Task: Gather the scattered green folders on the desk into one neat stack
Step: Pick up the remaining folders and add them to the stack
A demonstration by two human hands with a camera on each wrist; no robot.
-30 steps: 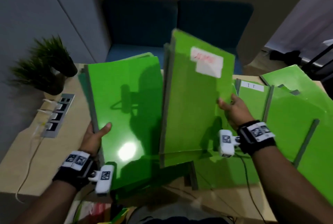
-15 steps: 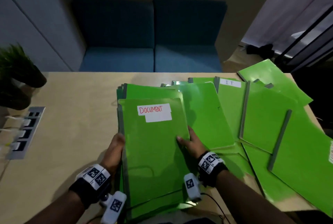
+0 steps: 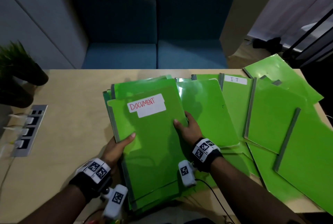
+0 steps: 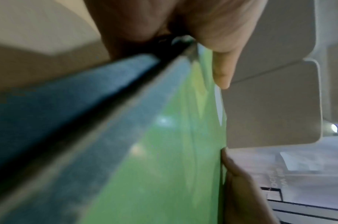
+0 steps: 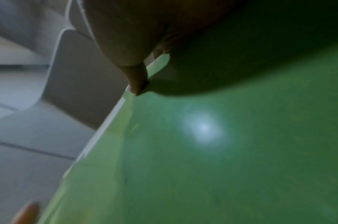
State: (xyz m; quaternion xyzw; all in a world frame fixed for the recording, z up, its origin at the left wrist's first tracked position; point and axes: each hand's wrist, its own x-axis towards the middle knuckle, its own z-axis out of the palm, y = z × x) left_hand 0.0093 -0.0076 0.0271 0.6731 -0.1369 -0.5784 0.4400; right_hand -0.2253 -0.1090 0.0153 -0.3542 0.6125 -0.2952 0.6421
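A: Pale wood desk (image 3: pixel 75 133), blue sofa (image 3: pixel 153 30) behind it at the top of the frame. Stack of green folders (image 3: pixel 153 151) sits centre-bottom, "DOCUMENT" label (image 3: pixel 146 105) on top.

B: Hands?

A: Left hand (image 3: pixel 117 149) clamps the stack's left spine edge, thumb over the top cover. Right hand (image 3: pixel 188 130) grips the right edge, thumb on top, other fingers hidden. Loose folders (image 3: pixel 270 121) fan across the right half, one tagged "IT" (image 3: pixel 235 79).

B: Risks?

A: Covers look glossy (glare in both wrist views), so I'd expect layers to slide and skew when squared. The stack overhangs the near desk edge; lower folders could drop. Far-right folders overhang too.
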